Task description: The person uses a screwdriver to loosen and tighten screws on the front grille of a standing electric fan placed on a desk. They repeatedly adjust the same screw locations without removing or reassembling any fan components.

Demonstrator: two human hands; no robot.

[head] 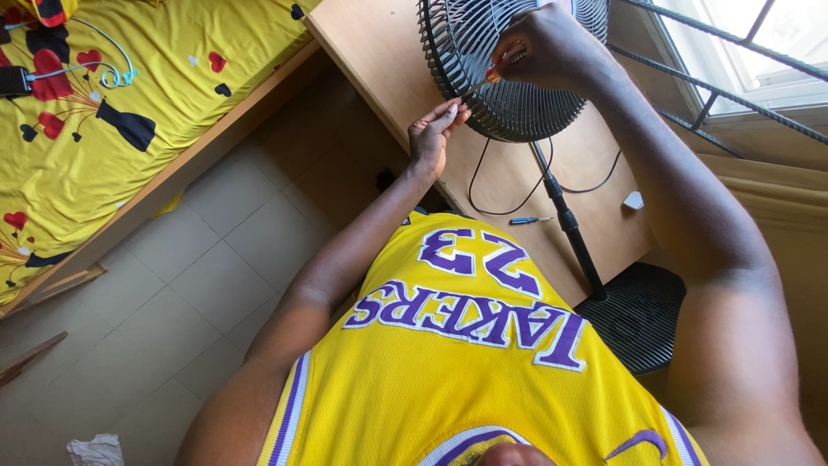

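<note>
Black round wire fan grille (509, 86) stands on the wooden desk, where I see my left hand (435, 134) pinching its lower rim and my right hand (543, 47) closed on an orange-handled screwdriver (500, 69) against its front.

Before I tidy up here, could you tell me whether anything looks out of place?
Yes: the black fan lies tipped over on the wooden table, its round base hanging past the edge. A small blue screwdriver lies loose beside its pole.
</note>
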